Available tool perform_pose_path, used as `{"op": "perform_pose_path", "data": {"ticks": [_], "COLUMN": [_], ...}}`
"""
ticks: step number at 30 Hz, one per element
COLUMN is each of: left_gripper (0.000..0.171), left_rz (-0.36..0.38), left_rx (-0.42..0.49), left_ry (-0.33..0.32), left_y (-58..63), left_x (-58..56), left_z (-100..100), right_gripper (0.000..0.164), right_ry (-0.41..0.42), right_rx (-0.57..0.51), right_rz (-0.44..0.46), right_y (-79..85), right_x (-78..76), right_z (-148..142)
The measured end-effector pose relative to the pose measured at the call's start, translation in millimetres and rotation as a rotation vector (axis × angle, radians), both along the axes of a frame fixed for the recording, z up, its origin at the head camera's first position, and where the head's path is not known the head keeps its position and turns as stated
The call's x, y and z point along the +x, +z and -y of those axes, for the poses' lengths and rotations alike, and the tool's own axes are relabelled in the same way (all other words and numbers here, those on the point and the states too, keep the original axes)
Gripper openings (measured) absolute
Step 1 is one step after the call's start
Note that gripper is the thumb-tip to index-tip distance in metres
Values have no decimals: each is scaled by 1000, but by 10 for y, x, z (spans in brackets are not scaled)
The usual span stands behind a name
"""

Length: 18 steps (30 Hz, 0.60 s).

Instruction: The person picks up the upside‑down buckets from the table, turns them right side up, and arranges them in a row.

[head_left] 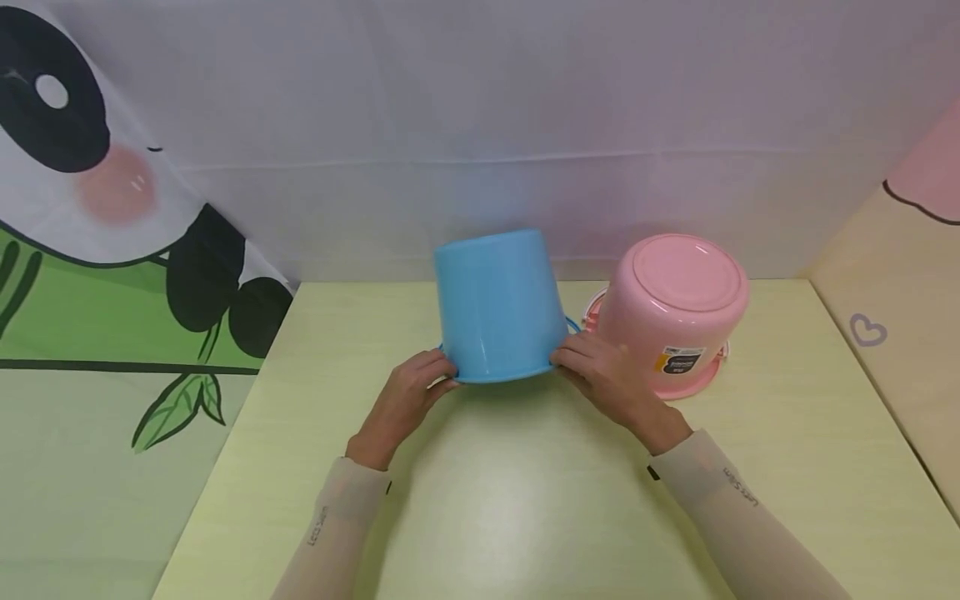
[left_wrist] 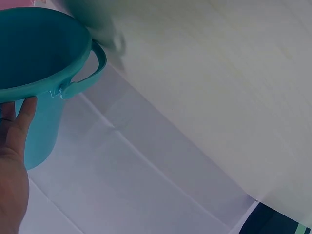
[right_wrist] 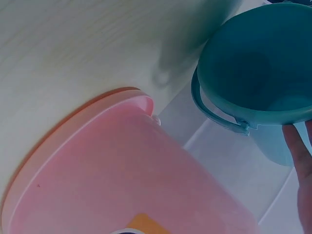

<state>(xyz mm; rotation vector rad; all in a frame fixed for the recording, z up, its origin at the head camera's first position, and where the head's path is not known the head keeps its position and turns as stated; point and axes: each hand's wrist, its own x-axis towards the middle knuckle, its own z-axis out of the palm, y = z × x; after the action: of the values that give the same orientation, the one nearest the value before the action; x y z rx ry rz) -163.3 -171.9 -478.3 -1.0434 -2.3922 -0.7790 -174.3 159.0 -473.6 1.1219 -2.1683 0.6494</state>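
A blue bucket point(head_left: 498, 308) is mouth-down and tilted in the head view, its rim towards the person and its base towards the back wall. My left hand point(head_left: 408, 396) grips the rim at its left side, and my right hand point(head_left: 611, 383) grips it at the right. Both wrist views look into the hollow inside of the bucket point(left_wrist: 39, 46), its mouth raised over the table with a shadow there. The bucket's handle point(right_wrist: 214, 114) hangs at the rim in the right wrist view. Fingers of the right hand point(right_wrist: 304, 185) lie against the outer wall just under the rim.
A pink bucket point(head_left: 675, 308) with a label stands upside down on the table, close beside the right hand. The pale wooden table point(head_left: 480, 517) meets a white cloth wall point(head_left: 375, 208) at the back. Printed panels stand to the left and right.
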Motion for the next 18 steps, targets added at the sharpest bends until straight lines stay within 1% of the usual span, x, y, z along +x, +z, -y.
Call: {"op": "perform_pose_path", "data": {"ticks": [3, 10, 18], "left_gripper": [28, 26, 27], "left_rz": [-13, -19, -50], "left_rx": [2, 19, 24], "left_ry": [-2, 7, 12], "left_y": [19, 50, 85], "left_x": [4, 20, 18], "left_z": [-1, 0, -3], "right_gripper": [32, 30, 29], "right_ry": [-1, -11, -9], "right_rx": [2, -9, -29], "right_rz": [-2, -10, -25], "right_y": [27, 45, 74], "right_x": [3, 15, 19], "right_z": [0, 0, -2]}}
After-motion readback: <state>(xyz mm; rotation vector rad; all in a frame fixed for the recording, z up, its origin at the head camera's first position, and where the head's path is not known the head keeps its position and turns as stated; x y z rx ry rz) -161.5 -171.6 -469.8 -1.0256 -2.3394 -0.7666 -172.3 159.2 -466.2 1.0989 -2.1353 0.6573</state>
